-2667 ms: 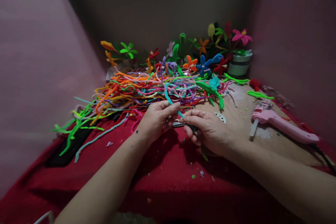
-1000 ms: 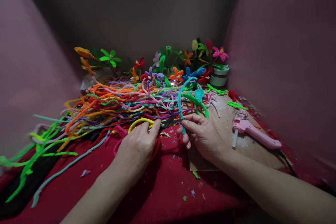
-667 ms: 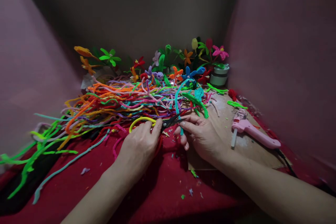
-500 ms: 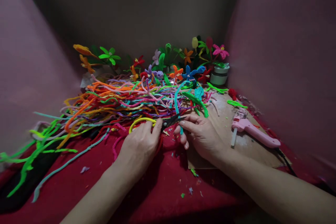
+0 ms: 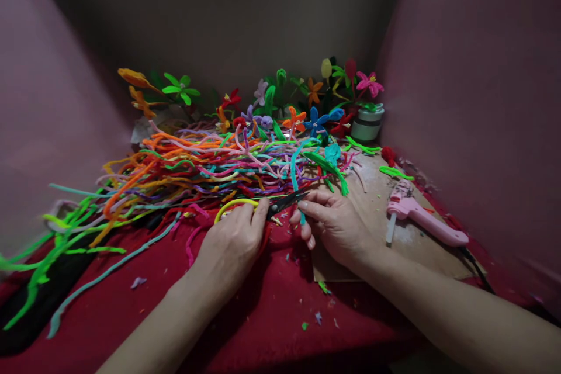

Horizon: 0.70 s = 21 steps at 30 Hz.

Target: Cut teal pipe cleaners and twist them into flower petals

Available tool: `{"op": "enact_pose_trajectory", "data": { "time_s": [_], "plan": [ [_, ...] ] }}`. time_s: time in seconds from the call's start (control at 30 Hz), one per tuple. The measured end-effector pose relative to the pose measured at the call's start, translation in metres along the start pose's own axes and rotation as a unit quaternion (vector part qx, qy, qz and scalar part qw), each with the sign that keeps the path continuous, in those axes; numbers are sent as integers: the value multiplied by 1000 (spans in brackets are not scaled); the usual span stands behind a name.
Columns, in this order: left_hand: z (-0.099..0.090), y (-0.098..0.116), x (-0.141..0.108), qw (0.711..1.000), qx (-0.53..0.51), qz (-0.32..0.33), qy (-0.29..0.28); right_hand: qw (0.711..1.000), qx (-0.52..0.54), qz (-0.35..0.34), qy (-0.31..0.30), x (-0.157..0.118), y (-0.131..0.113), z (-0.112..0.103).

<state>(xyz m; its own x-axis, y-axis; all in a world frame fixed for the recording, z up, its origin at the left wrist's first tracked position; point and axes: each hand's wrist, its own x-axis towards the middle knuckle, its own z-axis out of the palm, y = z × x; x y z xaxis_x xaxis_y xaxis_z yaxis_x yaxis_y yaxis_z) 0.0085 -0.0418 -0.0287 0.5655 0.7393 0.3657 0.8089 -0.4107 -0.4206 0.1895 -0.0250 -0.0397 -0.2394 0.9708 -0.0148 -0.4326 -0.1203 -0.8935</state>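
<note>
My left hand (image 5: pixel 234 239) is closed on a pair of scissors (image 5: pixel 278 207) with dark blades and a yellow handle. The blades point right and lie across a light-blue pipe cleaner (image 5: pixel 294 170). Thumb and fingers of my right hand (image 5: pixel 335 223) pinch the lower part of that pipe cleaner, just right of the blade tips. Its upper end curves up and to the right. Behind both hands spreads a large heap of many-coloured pipe cleaners (image 5: pixel 197 169).
A pink glue gun (image 5: pixel 425 225) rests on a brown board (image 5: pixel 342 266) at right. Pipe-cleaner flowers (image 5: pixel 314 123) and a pale jar (image 5: pixel 367 124) stand behind. Small scraps (image 5: pixel 318 318) dot the red cloth (image 5: pixel 272 315). Green pipe cleaners (image 5: pixel 37 280) lie at far left.
My left hand and the scissors have shifted very slightly left. My right hand still pinches the light-blue pipe cleaner in nearly the same spot.
</note>
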Motion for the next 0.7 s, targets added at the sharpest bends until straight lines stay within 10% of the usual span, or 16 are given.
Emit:
{"op": "enact_pose_trajectory", "data": {
  "time_s": [0.5,0.7],
  "plan": [
    [6,-26,-12,992,-126,-23,23,997,-28,30,59,-1,-5,1],
    [0,-47,-20,964,-226,-3,-139,996,-44,7,73,-2,-4,1]
  ]
}}
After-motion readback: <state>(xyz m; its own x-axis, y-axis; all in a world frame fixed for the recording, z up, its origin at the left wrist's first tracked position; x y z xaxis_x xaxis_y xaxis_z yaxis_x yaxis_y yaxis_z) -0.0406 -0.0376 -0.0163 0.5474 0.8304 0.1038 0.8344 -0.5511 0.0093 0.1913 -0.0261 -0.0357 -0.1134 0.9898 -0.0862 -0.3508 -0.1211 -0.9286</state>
